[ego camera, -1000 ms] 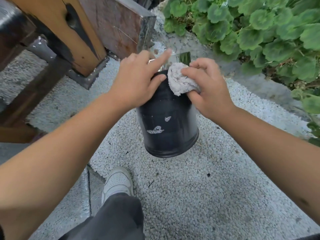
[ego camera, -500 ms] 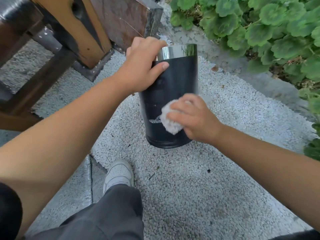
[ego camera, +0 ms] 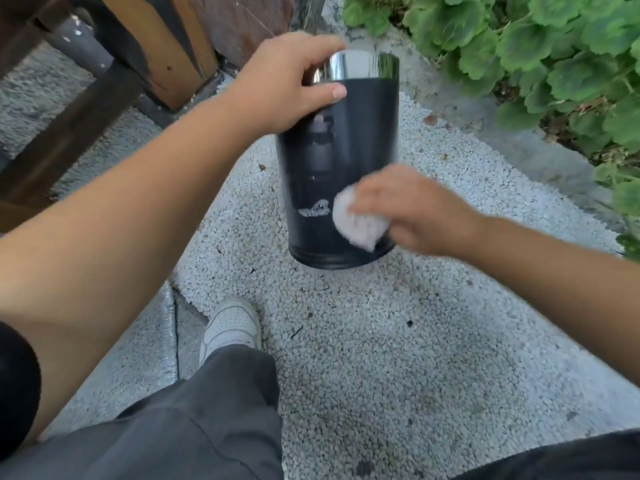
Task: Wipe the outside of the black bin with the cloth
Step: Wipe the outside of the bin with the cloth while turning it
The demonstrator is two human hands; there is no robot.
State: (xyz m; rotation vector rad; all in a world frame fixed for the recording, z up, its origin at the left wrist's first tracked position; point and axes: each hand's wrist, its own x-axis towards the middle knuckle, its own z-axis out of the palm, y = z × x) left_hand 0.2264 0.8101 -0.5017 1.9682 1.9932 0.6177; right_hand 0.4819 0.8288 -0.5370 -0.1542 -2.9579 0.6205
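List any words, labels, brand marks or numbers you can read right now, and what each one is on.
No readable text anywhere in the head view.
black bin: a small white mark low on its side, a shape and not letters, just left of the cloth.
white shoe: no legible branding.

open pebbled ground (ego camera: 398,341) lies in front of the black bin (ego camera: 341,154) and to its right. wooden beams (ego camera: 145,53) crowd its left rear, leafy plants (ego camera: 540,46) its right rear. the left hand (ego camera: 287,81) covers the rim; a white shoe (ego camera: 232,323) stands near the base.
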